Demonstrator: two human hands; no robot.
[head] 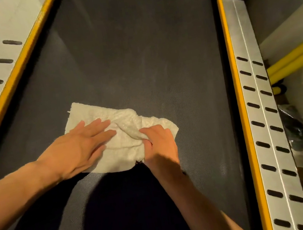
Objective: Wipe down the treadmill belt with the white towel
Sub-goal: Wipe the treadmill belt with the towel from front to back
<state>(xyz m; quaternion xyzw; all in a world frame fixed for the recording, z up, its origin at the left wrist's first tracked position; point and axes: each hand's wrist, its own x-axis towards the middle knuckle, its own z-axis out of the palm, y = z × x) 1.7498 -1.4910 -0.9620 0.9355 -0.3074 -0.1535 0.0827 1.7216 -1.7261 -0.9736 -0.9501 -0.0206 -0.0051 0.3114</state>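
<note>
Left hand (77, 146) flat, open on white towel (121, 130); right hand (159, 143) pinches a fold. Treadmill belt (137, 48) ahead shows pale smears, so most wiping likely remains.

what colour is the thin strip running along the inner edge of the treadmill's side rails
Yellow-orange. The thin strip borders the dark grey treadmill belt on both sides, clearest in the head view.

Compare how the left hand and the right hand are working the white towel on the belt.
The left hand lies flat, fingers stretched out, pressing the white towel down; the right hand is curled, pinching a raised fold. The left hand covers the towel's left part; the right hand grips near its right edge. Both touch the towel, which lies on the treadmill belt, and both forearms are bare.
</note>
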